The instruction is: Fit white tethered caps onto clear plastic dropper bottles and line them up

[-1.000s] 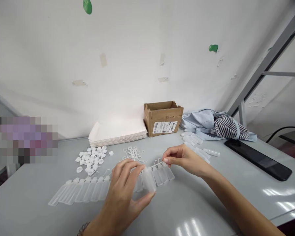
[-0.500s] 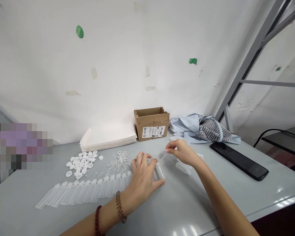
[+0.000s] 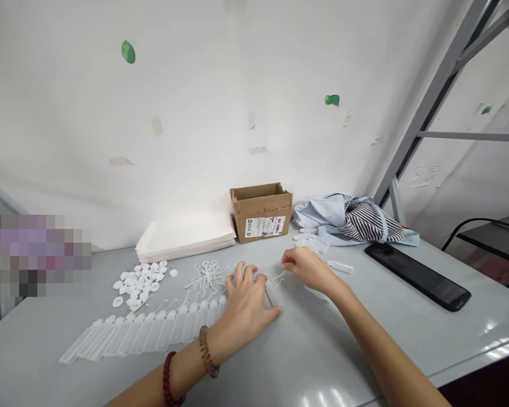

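Note:
My left hand (image 3: 246, 302) rests over the right end of a row of clear tubes (image 3: 152, 330), its fingers spread; a tube is partly visible beneath it. My right hand (image 3: 307, 268) is to its right, thumb and fingertips pinched at the end of a thin white hooked piece (image 3: 279, 276). Left of my left hand lie a tangle of white hooked pieces (image 3: 210, 275) and a pile of white round caps (image 3: 139, 282). More clear tubes (image 3: 340, 267) lie behind and beside my right hand.
A stack of white sheets (image 3: 184, 240) and an open cardboard box (image 3: 262, 212) stand by the wall. Right of them are a bundled blue and striped cloth (image 3: 356, 219) and a black phone (image 3: 418, 275). A pixelated patch covers the far left.
My right hand has shifted slightly left and down. My left hand has stayed over the tubes, and less of the tube beside its thumb shows. The view has shifted a little.

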{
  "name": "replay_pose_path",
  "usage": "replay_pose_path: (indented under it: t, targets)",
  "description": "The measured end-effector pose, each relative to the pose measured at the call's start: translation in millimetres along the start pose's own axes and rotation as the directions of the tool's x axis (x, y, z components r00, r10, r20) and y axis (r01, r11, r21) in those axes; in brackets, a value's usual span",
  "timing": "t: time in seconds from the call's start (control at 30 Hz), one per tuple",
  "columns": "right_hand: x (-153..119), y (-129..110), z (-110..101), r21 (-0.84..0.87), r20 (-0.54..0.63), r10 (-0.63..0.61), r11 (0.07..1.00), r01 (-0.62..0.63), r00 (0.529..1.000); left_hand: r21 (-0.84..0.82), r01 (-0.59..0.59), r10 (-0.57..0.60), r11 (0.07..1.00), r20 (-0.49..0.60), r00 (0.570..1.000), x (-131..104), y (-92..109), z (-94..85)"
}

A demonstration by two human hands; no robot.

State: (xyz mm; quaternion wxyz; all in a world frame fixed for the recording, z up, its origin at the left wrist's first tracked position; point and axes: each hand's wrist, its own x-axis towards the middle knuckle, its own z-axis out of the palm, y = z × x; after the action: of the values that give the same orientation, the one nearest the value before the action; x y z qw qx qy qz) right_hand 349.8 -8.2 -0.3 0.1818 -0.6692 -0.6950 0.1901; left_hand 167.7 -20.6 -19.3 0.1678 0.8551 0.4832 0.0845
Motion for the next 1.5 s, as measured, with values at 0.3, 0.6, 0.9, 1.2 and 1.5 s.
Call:
replay_pose_path:
  t: [0.3, 0.6, 0.9, 1.2, 1.5]
  targets:
    - [2.2, -6.0, 13.0, -0.055, 0.025, -0.146, 0.988, 0.147, 0.989, -0.039, 0.04, -0.039, 0.998, 0.038, 0.999, -3.0, 6.5, -3.4]
    - [-0.5, -8.2, 13.7, 0.047, 0.071, -0.297, 0.955, 0.295, 0.952, -0.042, 0.03, -0.029, 0.999, 0.013, 0.999, -4.0, 5.0, 1.4]
    - [-2.6, -7.8, 13.9, 0.088, 0.111, -0.324, 0.945, 0.315, 0.94, -0.038, 0.015, -0.015, 0.999, 0.0, 1.0, -3.9, 2.7, 4.2]
    - [-4.8, -18.1, 7.1, 0.086, 0.054, -0.331, 0.941, 0.326, 0.942, -0.051, 0.019, -0.019, 0.998, 0.002, 1.0, -5.1, 4.5, -1.3]
    - [-5.2, -19.0, 10.7, 0.077, 0.127, -0.298, 0.954, 0.29, 0.946, -0.045, 0.012, -0.013, 0.999, -0.016, 1.0, -4.0, 1.1, 0.9]
